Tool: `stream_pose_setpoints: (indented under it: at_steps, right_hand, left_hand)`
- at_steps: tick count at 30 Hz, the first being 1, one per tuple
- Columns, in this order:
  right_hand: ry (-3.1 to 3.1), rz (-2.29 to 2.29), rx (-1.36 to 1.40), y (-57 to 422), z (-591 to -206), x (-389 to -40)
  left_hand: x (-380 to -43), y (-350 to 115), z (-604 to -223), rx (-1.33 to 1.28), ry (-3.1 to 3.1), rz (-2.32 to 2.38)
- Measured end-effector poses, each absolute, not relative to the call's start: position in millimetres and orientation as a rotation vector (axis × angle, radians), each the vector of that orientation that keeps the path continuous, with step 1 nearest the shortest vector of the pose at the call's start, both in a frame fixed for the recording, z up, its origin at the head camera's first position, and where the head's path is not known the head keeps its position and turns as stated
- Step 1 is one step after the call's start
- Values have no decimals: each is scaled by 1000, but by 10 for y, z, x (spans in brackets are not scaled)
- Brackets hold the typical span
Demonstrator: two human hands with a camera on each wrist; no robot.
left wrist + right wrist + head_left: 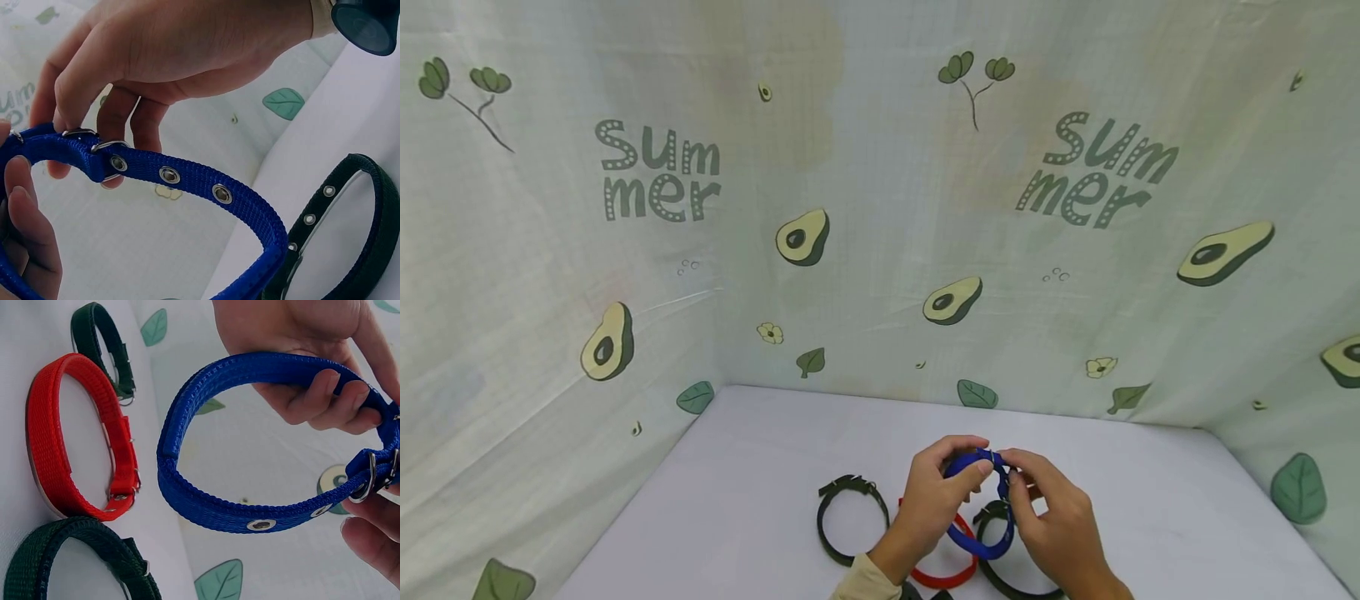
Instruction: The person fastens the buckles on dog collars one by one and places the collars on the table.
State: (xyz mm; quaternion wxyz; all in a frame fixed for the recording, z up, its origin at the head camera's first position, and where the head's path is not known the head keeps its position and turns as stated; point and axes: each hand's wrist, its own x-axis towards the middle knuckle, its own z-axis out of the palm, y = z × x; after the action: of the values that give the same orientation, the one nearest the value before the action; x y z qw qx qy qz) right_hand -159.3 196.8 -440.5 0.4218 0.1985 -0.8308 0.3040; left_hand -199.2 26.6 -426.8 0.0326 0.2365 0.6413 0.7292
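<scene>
A blue pet collar (984, 550) is held up above the white table in both hands, looped into a ring. My left hand (928, 492) grips its left side, thumb at the front. With thumb and fingertips, my right hand (1054, 510) pinches the strap near the metal buckle. In the left wrist view, metal-rimmed holes run along the blue strap (195, 182), past the buckle and a ring. The right wrist view has the padded loop (206, 511) standing wide, with fingers on its far side. Fingers partly cover the buckle.
A red collar (943, 581) lies on the white table (760, 475) below the hands. One dark green collar (822, 517) is left of it, another (1011, 590) right. Small dark objects (942, 595) are cut off at the bottom edge. Printed cloth (880, 167) hangs behind.
</scene>
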Motion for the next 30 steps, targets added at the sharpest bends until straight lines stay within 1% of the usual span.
stream_pose_setpoints:
  at_steps: [9,19,30]
  right_hand:
    - [-2081,834,534,1958,-4410,-1573]
    - [-2106,931,517,1896,-4514,-1503]
    - [-2158,1001,255,1890,-4574,-1421]
  left_hand:
    - [-2014,270,-4299,715,1971,2275]
    - [-1978,237,-4330,693,1967,2268]
    - [-1941,332,-4382,497,1794,2325]
